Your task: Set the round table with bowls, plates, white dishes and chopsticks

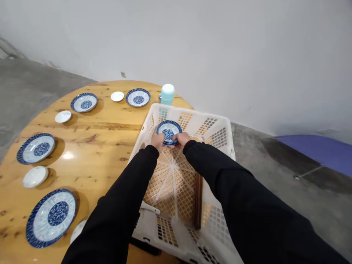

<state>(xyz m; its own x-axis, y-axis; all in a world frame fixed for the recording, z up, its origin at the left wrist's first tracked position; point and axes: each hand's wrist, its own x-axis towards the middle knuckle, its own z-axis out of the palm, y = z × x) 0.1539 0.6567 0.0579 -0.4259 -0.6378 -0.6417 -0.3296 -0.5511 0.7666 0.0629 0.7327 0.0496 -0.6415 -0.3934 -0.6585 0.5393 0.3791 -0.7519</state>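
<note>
Both my hands hold a small blue-and-white porcelain dish [168,131] by its near rim, with what looks like a second dish beneath it. My left hand [157,142] grips the left side and my right hand [181,139] the right. The dish hangs above the floor of a white plastic lattice crate [189,119], inside its walls. Under my right forearm, dark wooden chopsticks [198,200] lie in the crate. A white ceramic spoon [150,207] rests near my left forearm.
A round wooden table [93,141] to the left holds several blue-rimmed plates, including one [51,218] nearest me, and several small white dishes, including one [63,116]. A capped pale-blue bottle [167,94] stands behind the crate. Concrete floor [275,161], a wall and a purple mat [316,152] lie right.
</note>
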